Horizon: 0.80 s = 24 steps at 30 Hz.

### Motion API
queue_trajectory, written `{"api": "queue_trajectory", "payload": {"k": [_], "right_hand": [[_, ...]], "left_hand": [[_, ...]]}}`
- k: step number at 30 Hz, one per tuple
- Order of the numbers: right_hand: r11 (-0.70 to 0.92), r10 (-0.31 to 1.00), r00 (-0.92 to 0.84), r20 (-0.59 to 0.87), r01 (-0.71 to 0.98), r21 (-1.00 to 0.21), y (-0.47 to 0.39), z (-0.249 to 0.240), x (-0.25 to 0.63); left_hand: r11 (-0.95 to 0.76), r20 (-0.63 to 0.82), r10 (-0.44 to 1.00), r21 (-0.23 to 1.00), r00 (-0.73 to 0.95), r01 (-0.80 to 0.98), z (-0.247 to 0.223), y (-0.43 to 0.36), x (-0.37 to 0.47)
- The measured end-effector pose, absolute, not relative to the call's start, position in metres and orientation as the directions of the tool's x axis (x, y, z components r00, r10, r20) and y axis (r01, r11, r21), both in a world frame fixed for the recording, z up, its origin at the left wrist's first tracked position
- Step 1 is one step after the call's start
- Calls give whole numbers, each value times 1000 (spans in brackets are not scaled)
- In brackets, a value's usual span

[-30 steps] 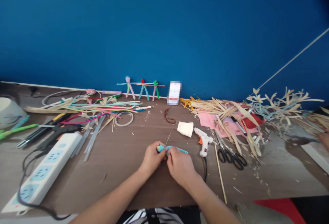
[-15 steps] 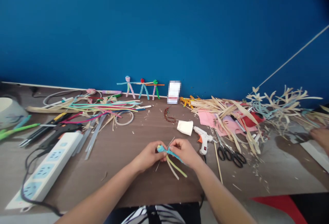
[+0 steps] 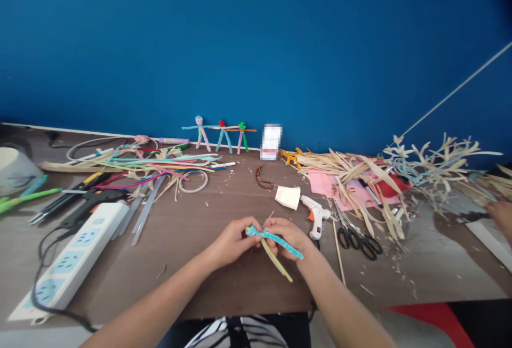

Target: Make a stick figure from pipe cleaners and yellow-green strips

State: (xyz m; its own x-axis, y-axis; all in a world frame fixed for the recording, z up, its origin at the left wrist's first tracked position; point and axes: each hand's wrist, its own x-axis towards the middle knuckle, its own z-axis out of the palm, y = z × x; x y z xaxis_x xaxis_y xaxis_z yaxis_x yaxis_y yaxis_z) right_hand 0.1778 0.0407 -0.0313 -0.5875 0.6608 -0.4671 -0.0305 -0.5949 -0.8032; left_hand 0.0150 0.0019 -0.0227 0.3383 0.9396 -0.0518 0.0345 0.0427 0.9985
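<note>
Low over the front of the table, my left hand [image 3: 233,241] pinches the coiled, knobby end of a blue pipe cleaner [image 3: 285,245]. My right hand [image 3: 288,235] is closed on the same piece just beside it, and the blue tail runs out across that palm. Pale yellow-green strips [image 3: 276,262] hang down and to the right from between the fingers. A thin stiff strand sticks up near my right fingertips. Three small pipe cleaner figures [image 3: 222,137] stand against the blue wall beyond.
A white glue gun [image 3: 317,217], a paper cup [image 3: 288,197] and black scissors [image 3: 362,244] lie to the right. At left are a power strip [image 3: 70,262] and a black glue gun [image 3: 90,210]. Dried husk strips [image 3: 340,167] spread behind. Another person's hand [image 3: 500,217] shows at the right edge.
The blue tail has swung up and now lies in full view over my right palm. The yellow-green strips have come closer together. My right fingers have shifted their hold slightly.
</note>
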Motion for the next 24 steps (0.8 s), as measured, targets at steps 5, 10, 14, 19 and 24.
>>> {"api": "queue_trajectory", "payload": {"k": [5, 10, 14, 19, 24], "right_hand": [[-496, 780, -496, -382, -117, -860, 33, -38, 173], [-148, 937, -306, -167, 83, -985, 27, -53, 168], [180, 952, -287, 104, 251, -951, 22, -55, 171], [486, 869, -375, 323, 522, -701, 18, -45, 176], [507, 861, -345, 373, 536, -675, 21, -41, 173]], "left_hand": [[225, -153, 944, 947, 293, -230, -28, 2, 19], [302, -260, 952, 884, 161, -356, -33, 5, 26], [238, -236, 971, 945, 37, -223, -34, 7, 30], [183, -190, 979, 979, -69, -88, -36, 10, 31], [282, -291, 957, 915, 14, -288, -29, 16, 31]]}}
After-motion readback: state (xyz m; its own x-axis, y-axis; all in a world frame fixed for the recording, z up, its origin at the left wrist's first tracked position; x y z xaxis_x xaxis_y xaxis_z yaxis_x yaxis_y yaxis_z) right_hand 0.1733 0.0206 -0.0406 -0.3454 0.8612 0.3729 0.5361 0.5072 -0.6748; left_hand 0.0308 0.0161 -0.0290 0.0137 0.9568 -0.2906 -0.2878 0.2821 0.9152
